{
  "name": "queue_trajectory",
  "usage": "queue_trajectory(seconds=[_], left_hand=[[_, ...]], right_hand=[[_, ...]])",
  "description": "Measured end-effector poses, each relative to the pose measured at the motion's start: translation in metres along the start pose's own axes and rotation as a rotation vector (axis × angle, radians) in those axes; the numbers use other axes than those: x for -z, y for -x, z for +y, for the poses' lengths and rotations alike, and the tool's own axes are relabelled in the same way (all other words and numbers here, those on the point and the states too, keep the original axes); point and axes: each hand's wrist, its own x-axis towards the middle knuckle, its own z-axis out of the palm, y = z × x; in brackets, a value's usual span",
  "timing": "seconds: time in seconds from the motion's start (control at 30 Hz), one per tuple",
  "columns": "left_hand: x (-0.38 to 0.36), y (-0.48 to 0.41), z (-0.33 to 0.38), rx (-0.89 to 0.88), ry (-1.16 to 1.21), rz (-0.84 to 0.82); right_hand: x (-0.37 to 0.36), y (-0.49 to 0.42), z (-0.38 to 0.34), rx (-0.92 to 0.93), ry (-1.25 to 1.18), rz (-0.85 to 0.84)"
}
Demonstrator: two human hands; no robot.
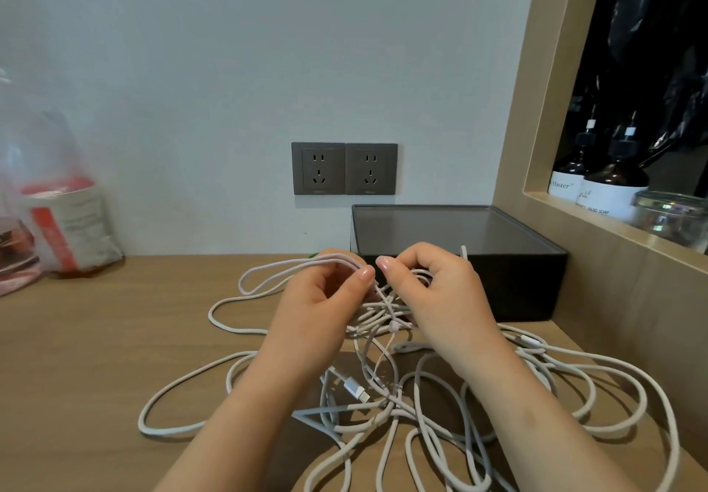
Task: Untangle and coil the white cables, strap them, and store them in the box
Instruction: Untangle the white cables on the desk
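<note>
White braided cables (383, 407) tangle in both hands' curled fingers (366, 274).

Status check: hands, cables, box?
Left hand grips a loop of the cables; right hand pinches strands at the knot. Cables tangled on the desk, none coiled. Box behind the hands, untouched.

The white label of the left dark bottle (566, 179) on the shelf reads "Master". The label of the dark bottle beside it (615, 191) reads "LIQUID SOAP" along its lower edge. Print on the red-and-white packet (65, 219) at the left is too blurred to read.
</note>
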Motion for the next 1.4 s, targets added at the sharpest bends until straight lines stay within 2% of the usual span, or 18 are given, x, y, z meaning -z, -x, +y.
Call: queue_trajectory(seconds=[0.1,0.23,0.33,0.43,0.63,0.73,0.83,0.9,1.03,1.17,1.23,1.4], left_hand=[[0.000,-0.001,0.000,0.007,-0.012,0.041],[0.001,-0.003,-0.003,0.039,0.002,0.260],[0.000,-0.002,-0.002,0.038,0.021,0.361],[0.001,-0.003,0.000,0.075,0.087,0.335],[0.005,-0.004,0.002,0.127,0.194,0.215],[0.003,-0.001,0.001,0.105,0.123,0.202],[0.000,0.000,-0.001,0.074,0.028,0.217],[0.000,-0.001,0.000,0.102,0.041,0.202],[0.000,-0.005,0.002,0.228,0.232,0.188],[0.003,-0.004,0.006,0.146,0.189,0.204],[0.004,-0.004,0.009,0.129,0.247,0.206],[0.008,-0.005,0.013,0.201,0.398,0.193]], right_hand=[[-0.001,0.001,0.000,-0.073,-0.067,-0.027],[-0.005,0.003,-0.004,-0.308,-0.466,-0.063],[-0.009,0.007,-0.007,-0.322,-0.483,-0.154],[-0.009,0.007,-0.007,-0.262,-0.458,-0.154],[-0.003,0.003,-0.006,-0.343,-0.536,-0.151],[-0.006,0.004,-0.002,-0.285,-0.445,-0.046],[-0.009,0.010,-0.007,-0.087,-0.280,-0.083],[-0.009,0.011,-0.010,-0.028,-0.122,-0.101],[-0.005,0.007,-0.004,-0.051,0.041,-0.104],[-0.004,0.007,-0.002,-0.061,0.126,-0.150],[-0.006,0.009,-0.004,-0.041,0.113,-0.170],[-0.008,0.009,-0.004,-0.024,0.090,-0.221]])
